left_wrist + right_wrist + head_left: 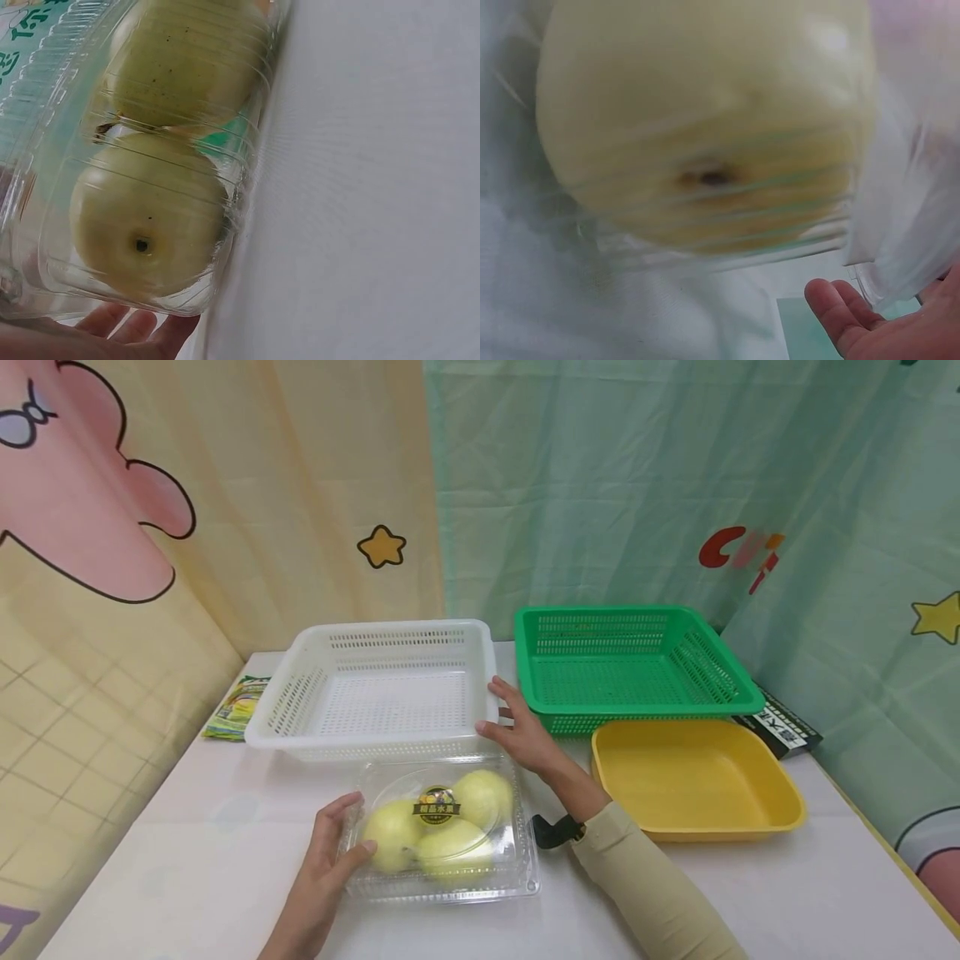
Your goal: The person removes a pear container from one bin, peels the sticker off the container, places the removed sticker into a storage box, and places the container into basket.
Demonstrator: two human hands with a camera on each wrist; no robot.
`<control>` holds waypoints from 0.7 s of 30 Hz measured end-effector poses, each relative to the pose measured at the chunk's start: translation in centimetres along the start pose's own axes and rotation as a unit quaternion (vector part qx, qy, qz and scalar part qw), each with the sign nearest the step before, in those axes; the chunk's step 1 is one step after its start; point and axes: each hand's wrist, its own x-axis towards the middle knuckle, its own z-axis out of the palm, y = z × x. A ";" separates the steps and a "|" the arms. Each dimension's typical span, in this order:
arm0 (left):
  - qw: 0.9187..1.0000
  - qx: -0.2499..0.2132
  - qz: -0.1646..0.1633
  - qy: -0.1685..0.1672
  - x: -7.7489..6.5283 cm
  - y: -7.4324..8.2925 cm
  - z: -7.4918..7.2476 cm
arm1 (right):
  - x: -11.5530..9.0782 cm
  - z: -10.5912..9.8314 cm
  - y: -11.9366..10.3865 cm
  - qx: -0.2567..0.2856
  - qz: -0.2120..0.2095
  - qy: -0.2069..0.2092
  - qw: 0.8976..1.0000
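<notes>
A clear plastic fruit box [517, 860], lid down, lies on the table in front of me with three pale yellow-green pears [453, 852] inside. My left hand [327, 852] grips its left side, thumb on the lid; in the left wrist view the fingers [135, 326] reach along the box's edge. Behind the box stands a white perforated basket [367, 745]. At its front right corner my right hand [521, 731] holds the rim, thumb and forefinger over it and other fingers below. The right wrist view shows a pear [705, 112] close up, blurred.
A green perforated basket [637, 702] stands at the back right, with a yellow tub [697, 837] before it. Beside them lies a black printed package [783, 727]. A colourful packet [236, 710] sits left of the white basket. Curtains [562, 485] hang behind the table.
</notes>
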 end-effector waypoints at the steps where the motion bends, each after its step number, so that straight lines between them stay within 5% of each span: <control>1: 1.000 0.002 -0.001 0.001 0.0 0.0 0.0 | -0.2 0.0 -0.4 -0.001 -0.002 -0.001 1.000; 21: 1.000 -0.001 0.003 0.006 0.4 0.0 0.5 | 0.8 0.2 1.9 -0.007 -0.010 0.021 1.000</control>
